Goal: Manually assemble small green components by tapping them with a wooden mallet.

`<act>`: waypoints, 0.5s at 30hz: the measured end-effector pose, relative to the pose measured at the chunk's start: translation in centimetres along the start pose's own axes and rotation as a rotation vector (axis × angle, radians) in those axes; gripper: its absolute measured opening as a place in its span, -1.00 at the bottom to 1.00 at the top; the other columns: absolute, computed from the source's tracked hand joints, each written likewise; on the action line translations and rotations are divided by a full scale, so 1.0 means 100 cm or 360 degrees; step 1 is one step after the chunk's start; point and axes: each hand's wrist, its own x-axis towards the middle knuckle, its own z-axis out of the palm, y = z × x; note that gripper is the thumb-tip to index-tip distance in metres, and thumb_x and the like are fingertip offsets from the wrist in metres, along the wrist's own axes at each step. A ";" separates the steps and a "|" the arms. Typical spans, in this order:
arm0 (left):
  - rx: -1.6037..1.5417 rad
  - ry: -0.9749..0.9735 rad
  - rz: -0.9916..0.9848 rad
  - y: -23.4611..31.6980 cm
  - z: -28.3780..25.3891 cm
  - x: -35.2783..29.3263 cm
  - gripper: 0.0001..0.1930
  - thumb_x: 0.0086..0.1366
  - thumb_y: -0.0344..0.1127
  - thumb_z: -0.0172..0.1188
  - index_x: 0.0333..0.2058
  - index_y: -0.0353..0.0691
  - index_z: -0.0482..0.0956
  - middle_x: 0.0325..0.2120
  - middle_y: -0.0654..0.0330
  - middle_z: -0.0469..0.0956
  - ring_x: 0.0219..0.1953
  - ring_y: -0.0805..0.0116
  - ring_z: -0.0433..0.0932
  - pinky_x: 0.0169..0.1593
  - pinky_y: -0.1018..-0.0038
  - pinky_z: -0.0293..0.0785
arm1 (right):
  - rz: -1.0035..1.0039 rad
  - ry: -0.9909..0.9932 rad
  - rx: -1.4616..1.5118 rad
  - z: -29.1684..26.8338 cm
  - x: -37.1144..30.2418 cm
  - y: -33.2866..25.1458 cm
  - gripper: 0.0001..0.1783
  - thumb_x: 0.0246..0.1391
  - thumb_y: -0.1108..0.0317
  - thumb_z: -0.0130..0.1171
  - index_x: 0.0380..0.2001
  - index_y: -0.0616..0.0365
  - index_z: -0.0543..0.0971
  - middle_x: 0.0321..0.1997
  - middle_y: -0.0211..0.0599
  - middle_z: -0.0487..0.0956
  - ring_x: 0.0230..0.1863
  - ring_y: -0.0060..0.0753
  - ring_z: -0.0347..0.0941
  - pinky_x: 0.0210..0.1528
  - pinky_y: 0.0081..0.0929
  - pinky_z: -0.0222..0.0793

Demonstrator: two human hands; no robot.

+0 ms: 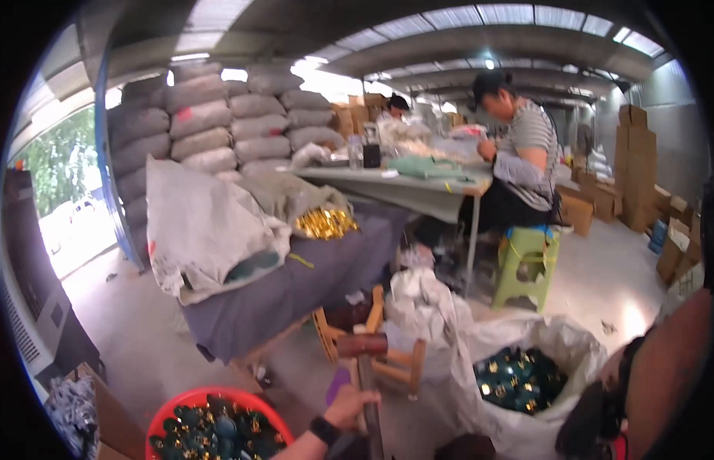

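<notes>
My left hand, with a dark band at the wrist, is closed round the handle of a mallet with a reddish-brown head. The mallet stands head up in front of me. Beside the hand shows a small purple thing, partly hidden. A red tub of dark green and gold pieces is to the left of my forearm. On the right an open white woven sack holds similar pieces. My right arm fills the right edge, close and blurred; its hand does not show.
A wooden stool frame stands beyond the mallet. Behind it, a cloth-covered bench carries sacks, one spilling gold pieces. A person sits on a green stool at a table. Stacked sacks line the back.
</notes>
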 end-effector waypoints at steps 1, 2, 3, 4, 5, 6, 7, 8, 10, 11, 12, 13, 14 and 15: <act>0.0176 0.0005 0.0109 -0.001 -0.004 0.006 -0.88 0.03 -0.47 0.19 -0.40 -0.29 0.48 -0.61 0.16 0.50 -0.59 0.32 0.52 -0.49 0.41 0.49 | 0.0081 -0.0031 -0.0025 -0.001 -0.007 -0.009 -0.54 0.08 0.44 -0.04 0.05 0.41 0.29 -0.23 -0.07 0.41 -0.47 -0.41 0.37 -0.51 -0.67 0.28; 0.0014 0.0055 -0.0067 0.001 -0.001 0.004 -0.88 0.02 -0.47 0.19 -0.41 -0.30 0.48 -0.61 0.16 0.50 -0.59 0.32 0.52 -0.50 0.41 0.49 | 0.0157 -0.0063 -0.0050 -0.002 -0.013 -0.019 -0.55 0.08 0.44 -0.04 0.05 0.41 0.29 -0.23 -0.07 0.41 -0.47 -0.41 0.37 -0.51 -0.67 0.29; -0.0020 -0.0006 -0.0060 -0.004 -0.003 0.010 -0.87 0.02 -0.46 0.19 -0.41 -0.31 0.48 -0.60 0.15 0.51 -0.59 0.32 0.52 -0.50 0.40 0.49 | 0.0204 -0.0079 -0.0081 -0.005 -0.016 -0.027 -0.55 0.08 0.45 -0.04 0.05 0.42 0.29 -0.23 -0.06 0.41 -0.47 -0.40 0.37 -0.51 -0.67 0.29; -0.0029 -0.0002 -0.0070 -0.001 -0.001 0.009 -0.87 0.02 -0.46 0.19 -0.41 -0.31 0.48 -0.60 0.15 0.51 -0.59 0.32 0.52 -0.50 0.40 0.49 | 0.0224 -0.0076 -0.0085 -0.006 -0.016 -0.027 -0.55 0.08 0.45 -0.04 0.05 0.42 0.29 -0.22 -0.06 0.41 -0.47 -0.40 0.37 -0.51 -0.67 0.29; -0.0060 -0.0016 -0.0096 0.001 0.000 0.006 -0.87 0.02 -0.46 0.19 -0.41 -0.32 0.48 -0.60 0.14 0.51 -0.58 0.32 0.52 -0.48 0.40 0.49 | 0.0241 -0.0073 -0.0088 -0.007 -0.017 -0.026 -0.55 0.08 0.45 -0.05 0.05 0.42 0.29 -0.22 -0.06 0.41 -0.47 -0.40 0.37 -0.51 -0.67 0.29; -0.0092 -0.0027 -0.0119 0.002 0.001 0.004 -0.86 0.03 -0.45 0.19 -0.40 -0.33 0.49 -0.59 0.14 0.51 -0.58 0.32 0.52 -0.47 0.41 0.49 | 0.0257 -0.0069 -0.0089 -0.007 -0.018 -0.024 -0.56 0.08 0.46 -0.05 0.05 0.42 0.29 -0.22 -0.06 0.41 -0.47 -0.40 0.38 -0.51 -0.67 0.29; -0.0094 -0.0004 -0.0102 0.002 0.000 -0.004 -0.86 0.03 -0.45 0.19 -0.40 -0.33 0.49 -0.59 0.14 0.51 -0.58 0.32 0.52 -0.47 0.41 0.49 | 0.0260 -0.0046 -0.0071 -0.004 -0.016 -0.023 -0.56 0.08 0.46 -0.05 0.05 0.42 0.29 -0.22 -0.06 0.41 -0.47 -0.40 0.38 -0.51 -0.67 0.29; -0.0097 0.0043 -0.0078 0.002 0.000 -0.012 -0.86 0.02 -0.45 0.19 -0.40 -0.34 0.48 -0.59 0.14 0.51 -0.57 0.32 0.52 -0.46 0.41 0.48 | 0.0265 -0.0021 -0.0048 -0.001 -0.015 -0.031 -0.56 0.08 0.46 -0.05 0.04 0.42 0.29 -0.22 -0.05 0.42 -0.47 -0.40 0.38 -0.51 -0.66 0.29; -0.0086 0.0096 -0.0077 0.001 0.002 -0.017 -0.86 0.02 -0.45 0.19 -0.40 -0.34 0.48 -0.58 0.14 0.51 -0.56 0.31 0.52 -0.45 0.42 0.48 | 0.0620 -0.0231 -0.0138 0.010 -0.017 0.001 -0.58 -0.02 0.63 0.04 -0.02 0.40 0.39 -0.36 -0.26 0.48 -0.48 -0.59 0.40 -0.51 -0.68 0.33; -0.0080 0.0057 -0.0051 0.004 0.007 -0.014 -0.85 0.02 -0.46 0.19 -0.40 -0.35 0.48 -0.58 0.14 0.51 -0.56 0.31 0.52 -0.45 0.42 0.47 | 0.0885 -0.0303 -0.0286 0.013 -0.011 0.020 -0.57 -0.02 0.58 0.07 -0.01 0.41 0.38 -0.47 -0.38 0.48 -0.57 -0.67 0.35 -0.55 -0.72 0.29; -0.0078 0.0016 -0.0041 0.004 0.009 -0.013 -0.85 0.01 -0.46 0.20 -0.40 -0.35 0.48 -0.59 0.14 0.50 -0.55 0.32 0.52 -0.44 0.43 0.47 | 0.1069 -0.0285 -0.0401 0.013 -0.010 0.049 -0.56 -0.03 0.49 0.10 -0.03 0.43 0.39 -0.54 -0.44 0.47 -0.63 -0.70 0.33 -0.58 -0.74 0.25; -0.0075 0.0008 -0.0063 0.005 0.012 -0.014 -0.85 0.01 -0.47 0.19 -0.40 -0.34 0.48 -0.59 0.14 0.50 -0.56 0.32 0.52 -0.45 0.43 0.47 | 0.1308 -0.0301 -0.0393 0.000 -0.004 0.082 -0.54 -0.04 0.40 0.11 -0.05 0.42 0.40 -0.58 -0.40 0.46 -0.66 -0.67 0.34 -0.62 -0.72 0.23; -0.0082 -0.0025 -0.0128 0.012 0.016 -0.016 -0.83 0.00 -0.47 0.19 -0.38 -0.34 0.46 -0.59 0.15 0.50 -0.56 0.33 0.52 -0.45 0.42 0.47 | 0.1614 -0.0168 -0.0155 -0.019 -0.001 0.114 -0.53 -0.08 0.37 0.12 -0.07 0.41 0.41 -0.60 -0.38 0.45 -0.67 -0.65 0.34 -0.62 -0.69 0.25; -0.0087 -0.0040 -0.0121 0.012 0.015 -0.016 -0.82 0.00 -0.47 0.19 -0.37 -0.34 0.45 -0.59 0.16 0.50 -0.56 0.33 0.52 -0.44 0.43 0.47 | 0.1600 -0.0236 -0.0298 -0.024 -0.011 0.118 -0.54 -0.09 0.36 0.13 -0.08 0.38 0.42 -0.60 -0.35 0.45 -0.67 -0.64 0.36 -0.62 -0.67 0.27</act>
